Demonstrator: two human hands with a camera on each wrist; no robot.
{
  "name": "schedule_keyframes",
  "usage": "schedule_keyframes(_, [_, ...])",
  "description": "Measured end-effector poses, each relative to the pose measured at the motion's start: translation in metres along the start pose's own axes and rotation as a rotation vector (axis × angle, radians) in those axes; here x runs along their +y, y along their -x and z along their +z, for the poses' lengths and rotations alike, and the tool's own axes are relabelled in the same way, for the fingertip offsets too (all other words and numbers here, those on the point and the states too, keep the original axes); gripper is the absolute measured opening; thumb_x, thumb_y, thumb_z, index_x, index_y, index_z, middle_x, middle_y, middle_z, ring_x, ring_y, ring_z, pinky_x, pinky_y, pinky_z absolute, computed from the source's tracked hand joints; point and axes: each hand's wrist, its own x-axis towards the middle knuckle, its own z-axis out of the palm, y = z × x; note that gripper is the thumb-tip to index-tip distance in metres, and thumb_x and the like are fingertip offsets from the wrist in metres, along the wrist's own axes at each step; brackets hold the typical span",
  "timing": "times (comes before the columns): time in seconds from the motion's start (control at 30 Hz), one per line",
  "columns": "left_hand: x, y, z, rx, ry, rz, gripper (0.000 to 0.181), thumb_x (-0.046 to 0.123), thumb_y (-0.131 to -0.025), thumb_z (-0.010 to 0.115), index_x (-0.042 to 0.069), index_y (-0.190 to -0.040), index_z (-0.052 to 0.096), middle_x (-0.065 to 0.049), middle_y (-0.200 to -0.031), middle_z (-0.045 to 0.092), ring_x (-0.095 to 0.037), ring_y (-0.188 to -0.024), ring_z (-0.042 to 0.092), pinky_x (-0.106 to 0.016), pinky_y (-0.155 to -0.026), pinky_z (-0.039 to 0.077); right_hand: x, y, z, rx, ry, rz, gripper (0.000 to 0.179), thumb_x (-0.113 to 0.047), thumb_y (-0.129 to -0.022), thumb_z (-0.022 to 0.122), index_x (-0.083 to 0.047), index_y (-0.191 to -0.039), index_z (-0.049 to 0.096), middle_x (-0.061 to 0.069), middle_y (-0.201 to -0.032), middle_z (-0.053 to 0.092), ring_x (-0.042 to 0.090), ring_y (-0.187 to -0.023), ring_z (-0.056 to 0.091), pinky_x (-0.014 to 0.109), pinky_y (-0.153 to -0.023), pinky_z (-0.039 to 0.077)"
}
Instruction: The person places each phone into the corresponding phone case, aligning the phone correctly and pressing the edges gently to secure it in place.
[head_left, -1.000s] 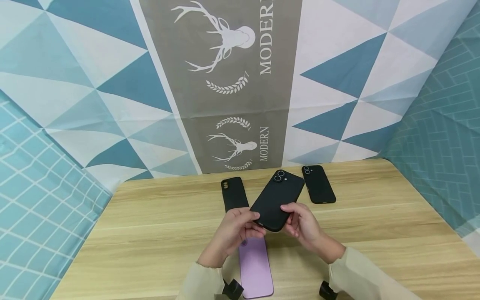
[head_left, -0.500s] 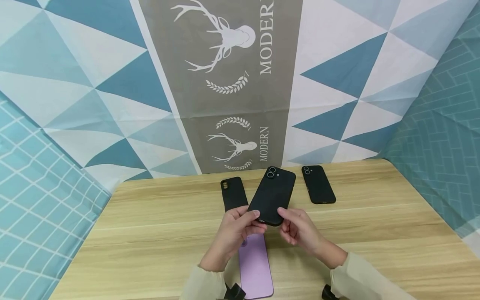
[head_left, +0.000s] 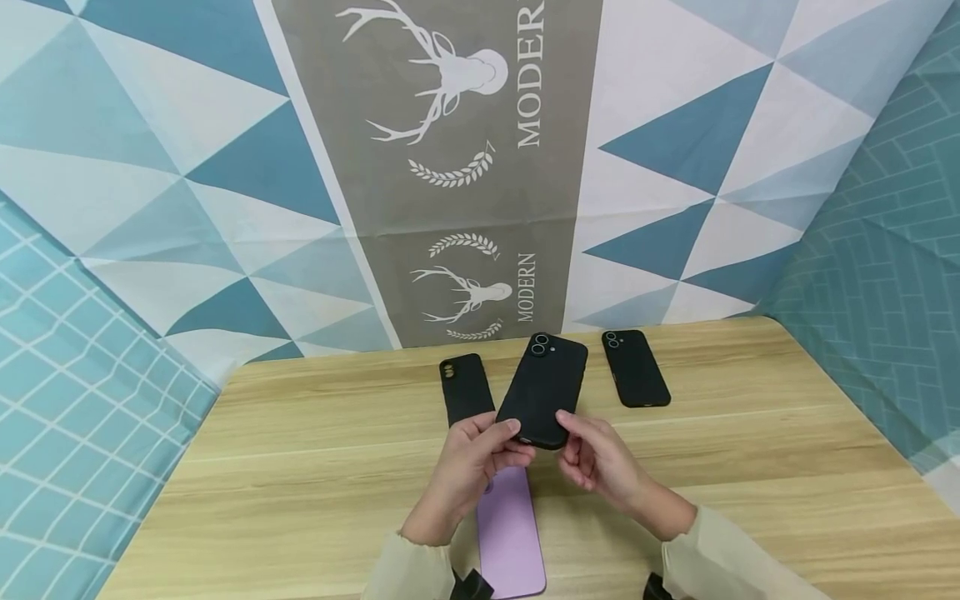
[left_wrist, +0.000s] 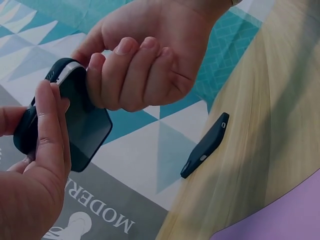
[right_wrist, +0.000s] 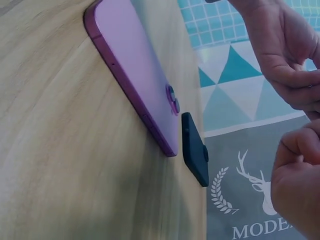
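Pale wood-grain tabletop (head_left: 300, 500) spreads beneath forearms (head_left: 738, 554) angled inward, the left hand (head_left: 472, 457) and right hand (head_left: 603, 458) pinching the lower corners of a black rectangular phone (head_left: 546, 379).

I occupy what seems a tabletop booth: pale wood-grain table (head_left: 300, 500), grey-blue-white triangle-printed backdrop (head_left: 465, 200), blue grid-patterned left sheet (head_left: 82, 400), teal brick-patterned right sheet (head_left: 885, 275).

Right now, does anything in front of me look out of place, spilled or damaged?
No spill or damage shows on the table or held black phone. Only the backdrop looks odd: its deer heads and MODERN lettering lie sideways, not upright.
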Motion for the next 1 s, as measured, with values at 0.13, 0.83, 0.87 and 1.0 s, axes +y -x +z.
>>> schedule_keyframes(0.13, [-0.0011, 0.0001, 0.0006, 0.025, 0.009, -0.003, 0.010, 0.006, -0.093, 0.050, 0.007, -0.091, 0.060, 0.004, -0.072, 0.071, -0.005, -0.067, 0.068, -0.019, -0.068, 0.057, 0.0012, 0.0007, 0.0040, -0.013, 0.054, 0.078, 0.055, -0.031, -0.102, 0.029, 0.006, -0.061, 0.031, -0.011, -0.050, 0.047, 0.000, -0.041, 0.038, 0.016, -0.035, 0.028])
schedule_keyframes(0.83, [-0.0066, -0.0006, 0.0038, -0.001, 0.081, -0.014, 0.014, 0.005, -0.092, 0.051, 0.011, -0.086, 0.063, 0.005, -0.071, 0.071, -0.004, -0.067, 0.068, -0.017, -0.067, 0.057, 0.0036, -0.0028, 0.0025, -0.138, -0.129, -0.085, 0.043, -0.011, -0.102, 0.020, -0.004, -0.060, 0.019, 0.009, -0.044, 0.021, 0.023, -0.037, 0.015, 0.032, -0.034, 0.009])
schedule_keyframes(0.87, [-0.0066, -0.0005, 0.0036, -0.008, 0.079, -0.016, 0.014, 0.005, -0.092, 0.051, 0.011, -0.086, 0.062, 0.005, -0.071, 0.071, -0.004, -0.067, 0.068, -0.017, -0.068, 0.057, 0.0036, -0.0028, 0.0024, -0.142, -0.132, -0.094, 0.042, -0.010, -0.101, 0.020, -0.004, -0.060, 0.019, 0.012, -0.045, 0.020, 0.024, -0.038, 0.014, 0.032, -0.034, 0.009])
schedule_keyframes(1.0, [-0.0064, -0.0006, 0.0039, -0.019, 0.082, -0.016, 0.011, 0.006, -0.092, 0.052, 0.010, -0.088, 0.061, 0.004, -0.072, 0.071, -0.004, -0.069, 0.068, -0.017, -0.069, 0.057, 0.0027, -0.0014, 0.0031, -0.091, -0.092, -0.081, 0.043, -0.012, -0.101, 0.023, -0.005, -0.059, 0.027, 0.005, -0.043, 0.027, 0.019, -0.037, 0.019, 0.033, -0.034, 0.011])
